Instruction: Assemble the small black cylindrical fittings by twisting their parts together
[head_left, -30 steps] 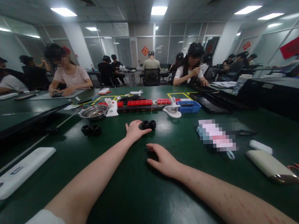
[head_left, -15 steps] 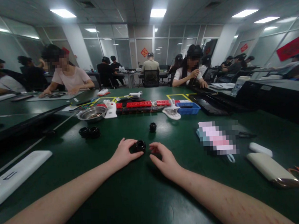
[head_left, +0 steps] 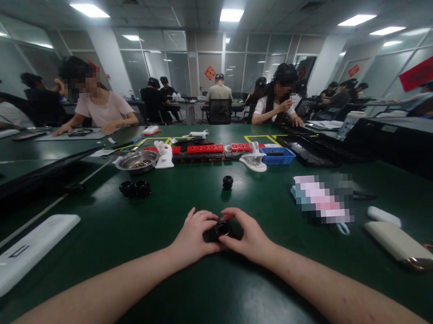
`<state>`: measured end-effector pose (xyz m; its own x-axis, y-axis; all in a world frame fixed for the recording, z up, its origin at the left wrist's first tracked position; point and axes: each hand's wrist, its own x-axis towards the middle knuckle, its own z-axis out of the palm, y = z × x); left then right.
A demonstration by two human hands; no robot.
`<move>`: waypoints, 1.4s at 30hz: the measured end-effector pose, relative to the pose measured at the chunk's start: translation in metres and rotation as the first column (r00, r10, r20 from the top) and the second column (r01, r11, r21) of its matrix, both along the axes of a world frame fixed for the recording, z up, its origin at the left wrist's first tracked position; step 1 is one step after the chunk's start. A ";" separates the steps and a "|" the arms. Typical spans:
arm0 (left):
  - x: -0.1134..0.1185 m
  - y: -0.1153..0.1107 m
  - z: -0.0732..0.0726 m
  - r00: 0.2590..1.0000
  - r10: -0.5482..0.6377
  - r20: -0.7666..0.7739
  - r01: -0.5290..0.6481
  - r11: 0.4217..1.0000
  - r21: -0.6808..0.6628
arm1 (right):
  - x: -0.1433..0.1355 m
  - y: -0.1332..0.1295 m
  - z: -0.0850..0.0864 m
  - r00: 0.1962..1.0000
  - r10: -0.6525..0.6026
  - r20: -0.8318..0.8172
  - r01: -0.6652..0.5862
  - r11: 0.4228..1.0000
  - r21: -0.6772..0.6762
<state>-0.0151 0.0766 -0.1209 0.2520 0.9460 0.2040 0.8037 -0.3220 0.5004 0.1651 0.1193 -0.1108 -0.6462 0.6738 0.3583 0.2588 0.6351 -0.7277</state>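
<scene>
A small glossy black round part (head_left: 222, 228) with a hole in its middle stands between my two hands, close to the table top. My left hand (head_left: 194, 234) grips it from the left, thumb low and fingers curled over the far side. From the right, my right hand (head_left: 252, 238) has thumb and forefinger on its rim. Fingers partly cover the part. Beyond the hands sits a similar single black part (head_left: 227, 182). Two more touching black parts (head_left: 134, 188) lie farther left.
On the green table (head_left: 173, 299) are a metal bowl (head_left: 137, 161), a blue tray (head_left: 287, 155), white clips (head_left: 253, 159), a long white case (head_left: 36, 251), a blurred pink-and-blue item (head_left: 322, 198) and a beige device (head_left: 402, 245). Several people sit beyond.
The left hand has brought the black part right and nearer to me. The right hand, open beside it before, has closed onto its rim. The view has shifted slightly.
</scene>
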 end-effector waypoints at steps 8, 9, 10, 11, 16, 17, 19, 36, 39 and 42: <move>-0.003 0.003 -0.001 0.997 -0.077 -0.005 0.077 0.997 -0.008 | -0.002 -0.002 -0.005 1.000 -0.014 -0.016 0.014 1.000 0.020; -0.002 0.003 -0.001 0.997 -0.081 -0.003 0.081 0.997 -0.005 | -0.003 -0.003 -0.006 0.999 -0.047 -0.015 0.048 0.999 0.020; -0.002 0.003 0.000 0.996 -0.085 -0.002 0.085 0.996 -0.003 | -0.005 -0.003 -0.006 0.997 -0.070 -0.019 0.070 0.997 0.016; -0.001 0.003 0.000 0.996 -0.091 -0.002 0.091 0.996 -0.004 | -0.005 -0.003 -0.007 0.997 -0.076 -0.029 0.076 0.997 0.009; 0.002 0.003 0.002 0.993 -0.119 -0.014 0.119 0.993 -0.012 | -0.002 -0.002 -0.005 0.981 0.149 -0.128 -0.154 0.987 -0.036; 0.002 0.003 0.002 0.992 -0.123 -0.016 0.122 0.992 -0.015 | -0.001 -0.002 -0.005 0.976 0.172 -0.134 -0.178 0.983 -0.038; 0.002 0.003 0.002 0.991 -0.133 -0.014 0.133 0.991 -0.024 | 0.000 -0.002 -0.006 0.983 0.137 -0.124 -0.142 0.989 -0.035; 0.000 0.004 -0.001 0.991 -0.134 0.024 0.136 0.989 -0.058 | -0.004 -0.001 -0.012 0.994 -0.071 -0.080 0.070 0.997 -0.016; -0.001 0.005 -0.003 0.994 -0.111 0.013 0.111 0.993 -0.040 | -0.004 -0.001 -0.012 0.996 -0.041 -0.076 0.037 0.998 -0.047; -0.001 0.006 -0.003 0.993 -0.120 0.007 0.120 0.993 -0.020 | -0.001 -0.001 -0.008 0.981 0.137 -0.136 -0.149 0.986 -0.080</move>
<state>-0.0164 0.0823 -0.1241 0.3632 0.9127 0.1870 0.7567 -0.4061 0.5123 0.1637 0.1182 -0.1187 -0.6903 0.6111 0.3874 0.0702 0.5895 -0.8047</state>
